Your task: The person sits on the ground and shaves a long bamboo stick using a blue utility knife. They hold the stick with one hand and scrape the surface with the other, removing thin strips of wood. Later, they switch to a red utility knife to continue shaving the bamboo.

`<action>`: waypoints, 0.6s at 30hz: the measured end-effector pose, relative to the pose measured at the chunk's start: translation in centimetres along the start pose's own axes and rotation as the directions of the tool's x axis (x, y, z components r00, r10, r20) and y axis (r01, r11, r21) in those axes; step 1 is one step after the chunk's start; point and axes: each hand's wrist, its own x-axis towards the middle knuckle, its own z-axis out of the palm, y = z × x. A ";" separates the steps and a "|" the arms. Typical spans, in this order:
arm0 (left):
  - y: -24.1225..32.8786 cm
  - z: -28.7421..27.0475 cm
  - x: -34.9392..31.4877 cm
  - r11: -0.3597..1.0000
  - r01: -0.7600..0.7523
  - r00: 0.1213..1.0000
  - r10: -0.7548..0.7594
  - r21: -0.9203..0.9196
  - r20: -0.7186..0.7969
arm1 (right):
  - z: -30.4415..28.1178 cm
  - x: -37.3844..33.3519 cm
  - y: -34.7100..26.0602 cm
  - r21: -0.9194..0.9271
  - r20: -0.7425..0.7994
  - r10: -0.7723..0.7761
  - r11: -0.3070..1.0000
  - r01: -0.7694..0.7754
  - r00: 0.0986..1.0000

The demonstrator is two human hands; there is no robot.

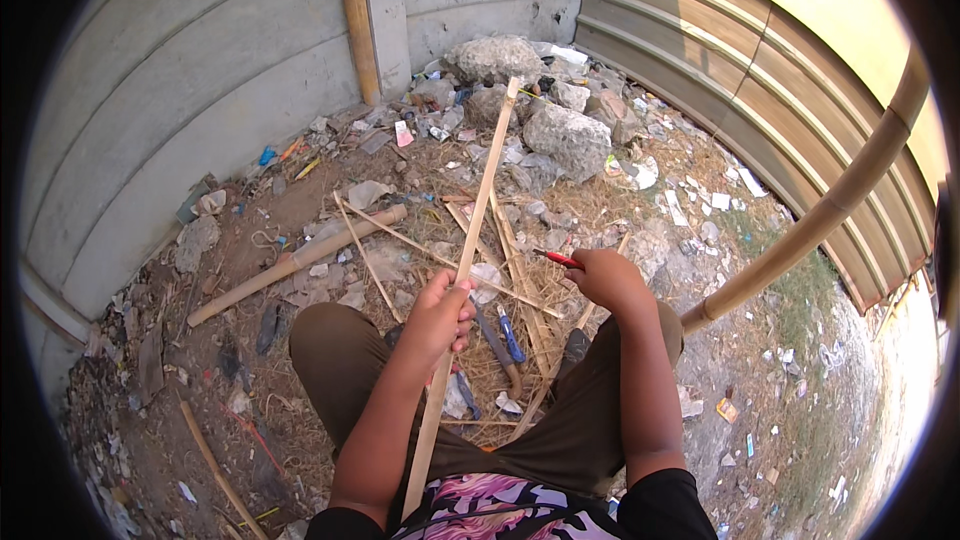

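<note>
My left hand [437, 318] is closed around the lower middle of a long, flat bamboo strip [487, 180]. The strip slants upward and away from my lap, its far end near the rocks. To the right of it, over my right knee, my right hand [610, 280] grips a small red-handled tool [560, 259] with a dark, narrow tip pointing left, apart from the strip. Between my feet lie a blue-handled tool [511, 337] and a longer tool with a brown handle [512, 376], partly hidden by my left hand and the strip.
More split bamboo strips [525, 280] lie ahead of me. A thick bamboo pole [290, 268] rests at left; another pole [800, 235] slants up on the right. Rocks [567, 140] and litter cover the far corner, between a concrete wall [220, 90] and a corrugated fence [740, 70].
</note>
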 end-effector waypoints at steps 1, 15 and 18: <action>0.1 0.0 -0.1 1.000 0.005 1.000 -0.005 0.001 0.000 | 0.4 0.1 0.0 -0.014 -0.016 0.015 1.000 -0.015 1.000; 0.3 0.3 -0.2 1.000 -0.007 1.000 0.007 -0.017 0.007 | 2.4 0.4 1.3 -0.093 -0.145 0.017 0.995 -0.030 0.989; 0.4 0.3 -0.3 1.000 -0.008 1.000 0.009 -0.023 0.004 | 1.8 0.6 1.0 -0.056 -0.076 -0.008 0.998 0.003 0.997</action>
